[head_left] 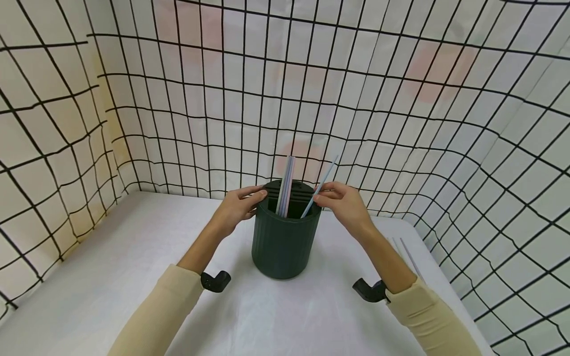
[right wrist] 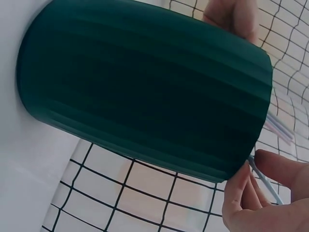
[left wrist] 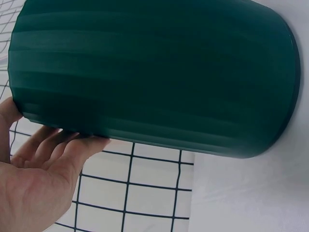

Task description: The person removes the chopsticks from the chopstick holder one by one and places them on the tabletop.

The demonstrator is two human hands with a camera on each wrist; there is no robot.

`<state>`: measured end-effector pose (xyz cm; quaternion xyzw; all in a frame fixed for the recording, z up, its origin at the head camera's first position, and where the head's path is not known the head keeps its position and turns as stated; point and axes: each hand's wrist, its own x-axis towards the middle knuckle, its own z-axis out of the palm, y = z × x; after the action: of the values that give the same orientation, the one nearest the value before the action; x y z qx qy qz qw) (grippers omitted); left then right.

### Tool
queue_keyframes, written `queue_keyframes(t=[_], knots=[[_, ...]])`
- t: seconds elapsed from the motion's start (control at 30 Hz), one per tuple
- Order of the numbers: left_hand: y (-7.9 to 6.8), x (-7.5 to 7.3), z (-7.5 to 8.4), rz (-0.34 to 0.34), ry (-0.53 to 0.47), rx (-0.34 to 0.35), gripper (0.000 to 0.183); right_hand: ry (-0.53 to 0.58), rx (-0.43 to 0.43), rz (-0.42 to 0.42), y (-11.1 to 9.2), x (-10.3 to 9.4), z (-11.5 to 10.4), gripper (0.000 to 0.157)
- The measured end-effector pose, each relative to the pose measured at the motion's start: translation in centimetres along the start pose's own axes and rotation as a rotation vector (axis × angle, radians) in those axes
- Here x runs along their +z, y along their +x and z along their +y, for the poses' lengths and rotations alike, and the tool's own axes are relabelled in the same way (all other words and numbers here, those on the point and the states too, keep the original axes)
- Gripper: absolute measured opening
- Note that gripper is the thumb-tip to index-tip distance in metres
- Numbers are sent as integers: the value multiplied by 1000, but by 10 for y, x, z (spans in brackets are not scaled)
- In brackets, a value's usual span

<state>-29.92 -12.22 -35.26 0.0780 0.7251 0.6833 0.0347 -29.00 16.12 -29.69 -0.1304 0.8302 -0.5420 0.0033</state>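
A dark green ribbed bin stands upright on the white table, dark slats across the back of its mouth. My left hand grips its left rim, thumb on the edge and fingers against the outer wall, as the left wrist view also shows. At the right rim, my right hand pinches a light blue straw between thumb and fingers; its lower end is inside the bin and its top leans right. A bundle of several pastel straws stands in the middle of the bin.
More thin straws lie on the table at the right, partly behind the right forearm. Black wire grid panels enclose the back and both sides. A black wrist mount juts from each wrist.
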Motion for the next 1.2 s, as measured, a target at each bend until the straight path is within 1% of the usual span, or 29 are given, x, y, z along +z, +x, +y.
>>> queue_keyframes(t=[0.1, 0.33, 0.6, 0.73, 0.93, 1.03, 1.2], knots=[[0, 0, 0, -1, -3, 0, 57, 20, -20, 17, 1, 3, 2, 38], [-1, 0, 0, -5, -13, -2, 57, 1, -39, 50, 2, 7, 6, 30], [-1, 0, 1, -1, -2, -1, 58, -13, -12, 71, 4, 5, 2, 27], [-1, 0, 1, -4, -10, -1, 57, 18, -23, 87, 4, 3, -3, 30], [-1, 1, 0, -7, -23, 1, 56, 54, -48, 138, 1, -5, -15, 34], [-1, 1, 0, -5, -23, -2, 56, 82, -65, 148, -2, -11, -21, 34], [-1, 0, 0, -6, -25, 5, 57, 123, -98, 164, -6, -23, -32, 29]])
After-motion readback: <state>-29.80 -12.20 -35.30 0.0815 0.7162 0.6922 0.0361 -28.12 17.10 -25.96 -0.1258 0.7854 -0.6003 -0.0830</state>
